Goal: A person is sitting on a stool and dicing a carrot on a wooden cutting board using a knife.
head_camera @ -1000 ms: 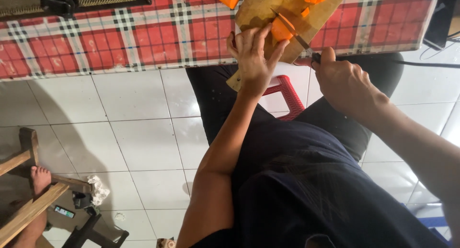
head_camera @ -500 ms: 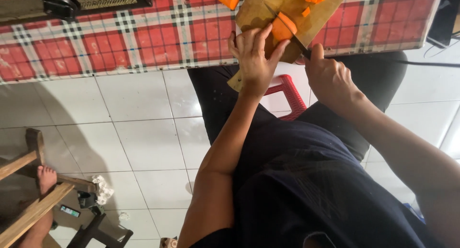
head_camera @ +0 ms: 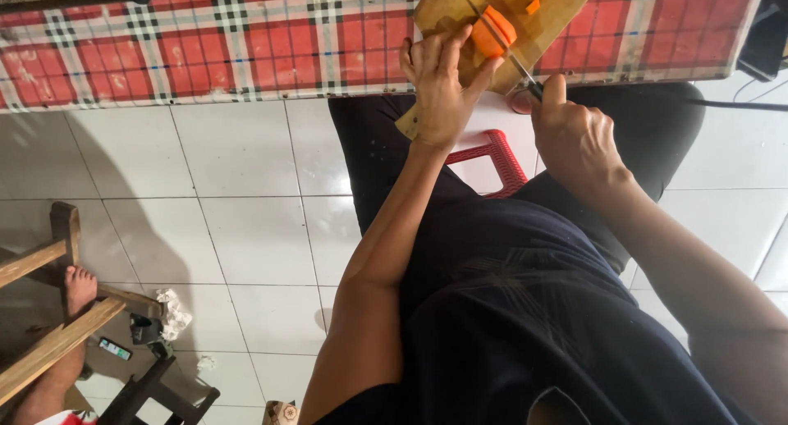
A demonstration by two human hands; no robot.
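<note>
Left hand (head_camera: 443, 84) pinning orange carrot (head_camera: 491, 33) on wooden cutting board (head_camera: 447, 6), right hand (head_camera: 574, 134) gripping knife (head_camera: 513, 60), slicing it

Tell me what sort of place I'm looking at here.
Most likely a home kitchen or dining corner: a table under a red checked cloth, a wooden cutting board where the left hand steadies an orange vegetable and the right hand holds a knife, over a white tiled floor.

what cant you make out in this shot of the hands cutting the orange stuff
- Cutting board, head view: its far part is cut off by the top edge.
- Knife: handle hidden inside the right hand.
- Orange piece: its near side is hidden by the left hand's fingers.
- Red stool: mostly hidden by the arm and legs.
</note>
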